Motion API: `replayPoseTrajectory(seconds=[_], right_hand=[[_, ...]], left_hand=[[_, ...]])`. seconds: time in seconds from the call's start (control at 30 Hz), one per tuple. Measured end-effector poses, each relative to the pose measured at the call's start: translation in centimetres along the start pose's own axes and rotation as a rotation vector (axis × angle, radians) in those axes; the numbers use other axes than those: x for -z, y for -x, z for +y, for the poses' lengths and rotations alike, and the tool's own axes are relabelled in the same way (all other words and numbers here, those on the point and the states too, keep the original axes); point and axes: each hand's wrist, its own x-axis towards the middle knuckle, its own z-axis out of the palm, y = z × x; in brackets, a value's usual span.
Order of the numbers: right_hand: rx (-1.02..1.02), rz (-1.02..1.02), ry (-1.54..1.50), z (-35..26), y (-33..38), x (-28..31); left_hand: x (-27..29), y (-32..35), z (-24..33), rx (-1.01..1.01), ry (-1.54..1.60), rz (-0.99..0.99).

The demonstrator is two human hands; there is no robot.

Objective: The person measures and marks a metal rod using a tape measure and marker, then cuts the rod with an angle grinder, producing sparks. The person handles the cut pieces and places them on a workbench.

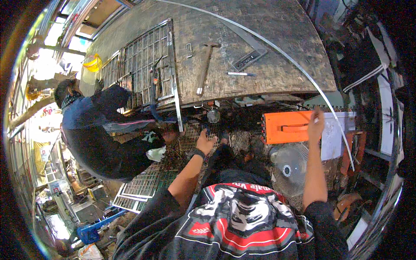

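Note:
My left hand (205, 142) is below the workbench's near edge, thumb and forefinger apart. A small dark thing lies close to its fingertips; I cannot tell whether they touch it. My right hand (316, 125) is raised in front of an orange box-shaped machine (277, 128) with a handle, its fingers bent together. What they hold, if anything, is too small to make out. A long thin metal strip (299, 66) crosses the bench and hangs past its near right edge, just right of that hand.
On the wooden workbench (277, 26) lie a hammer (206, 69), a try square (251, 60), a marker (240, 74) and a metal grille (145, 60). A co-worker (95, 130) bends over at the left. A fan (289, 169) stands below the orange machine.

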Motion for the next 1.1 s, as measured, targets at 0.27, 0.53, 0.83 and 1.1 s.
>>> replayPoseTrajectory(seconds=[0.27,0.53,0.83,1.1], right_hand=[[-0.336,-0.638,-0.236,-16.3,21.7,-2.6],[-0.543,-0.455,-0.070,-17.4,27.0,-1.8],[-0.468,-0.421,-0.187,-19.9,29.1,-6.4],[-0.104,-0.505,0.059,-21.8,26.3,-8.8]], left_hand=[[-4.2,-13.2,0.5,0.294,-0.394,0.153],[-3.8,-12.6,1.9,0.127,-0.330,0.192],[-2.7,-6.5,8.1,-0.091,-0.476,0.231],[-2.3,3.9,15.9,-0.298,-0.445,0.093]])
